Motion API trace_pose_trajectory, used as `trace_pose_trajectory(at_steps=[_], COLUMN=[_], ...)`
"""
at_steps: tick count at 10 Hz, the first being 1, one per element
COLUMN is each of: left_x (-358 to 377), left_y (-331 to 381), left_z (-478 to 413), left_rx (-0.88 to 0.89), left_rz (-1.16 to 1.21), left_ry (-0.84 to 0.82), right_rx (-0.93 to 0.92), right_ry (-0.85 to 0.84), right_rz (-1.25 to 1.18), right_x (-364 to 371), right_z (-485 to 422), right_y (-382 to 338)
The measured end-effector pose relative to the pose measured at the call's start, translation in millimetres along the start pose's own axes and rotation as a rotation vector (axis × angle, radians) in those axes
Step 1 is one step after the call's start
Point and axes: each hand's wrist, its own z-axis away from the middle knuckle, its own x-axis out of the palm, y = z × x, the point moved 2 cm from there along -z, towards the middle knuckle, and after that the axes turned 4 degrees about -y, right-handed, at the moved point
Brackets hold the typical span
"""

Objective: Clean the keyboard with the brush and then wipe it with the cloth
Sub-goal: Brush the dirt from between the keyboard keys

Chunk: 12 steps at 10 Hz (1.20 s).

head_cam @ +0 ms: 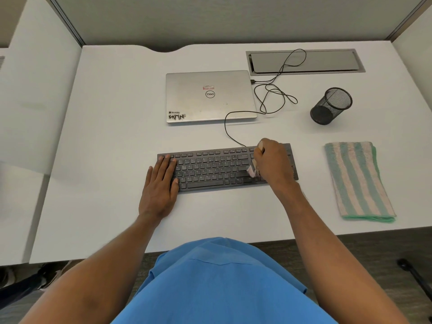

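A black keyboard [210,169] lies flat near the front of the white desk [112,206]. My left hand [161,185] rests flat on its left end, fingers straight over the keys. My right hand [273,164] grips a small pale brush [252,169] over the keyboard's right part, with the bristles down on the keys and the handle tip poking out above my fist. The hand hides most of the handle and the number pad. A folded green and cream striped cloth [357,181] lies on the desk to the right of the keyboard, untouched.
A closed silver laptop [210,97] sits behind the keyboard, with the black keyboard cable [266,99] looping beside it. A black mesh pen cup [330,106] stands at the right back. A grey cable hatch [304,61] is set into the desk's far right.
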Motion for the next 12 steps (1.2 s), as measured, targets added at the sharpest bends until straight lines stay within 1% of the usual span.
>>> trace_pose_trajectory(at_steps=[2, 4, 6, 7, 8, 9, 10, 11, 12], left_x=[-1, -1, -2, -2, -2, -3, -3, -2, -2], left_y=[0, 1, 1, 1, 1, 1, 2, 2, 2], left_z=[0, 0, 0, 0, 0, 0, 0, 1, 1], left_rx=[0.002, -0.004, -0.001, -0.001, -0.003, -0.006, -0.007, -0.007, -0.008], left_rz=[-0.006, -0.01, -0.007, -0.007, -0.006, -0.003, -0.003, -0.005, -0.005], left_ry=[0.001, -0.008, -0.001, -0.003, -0.003, -0.003, -0.005, -0.005, -0.005], right_rx=[-0.066, -0.03, -0.028, -0.052, -0.098, -0.133, -0.134, -0.102, -0.042], right_ry=[0.111, 0.023, 0.061, 0.113, 0.049, -0.149, -0.243, -0.294, -0.27], right_rz=[-0.123, -0.092, -0.167, -0.138, -0.115, -0.021, 0.026, 0.112, 0.155], right_x=[-14, -9, -12, -25, -32, -29, -23, -26, -34], right_z=[-10, -15, -29, -38, -45, -57, -62, -69, -74], right_y=[-6, 2, 2, 2, -3, -11, -17, -17, -11])
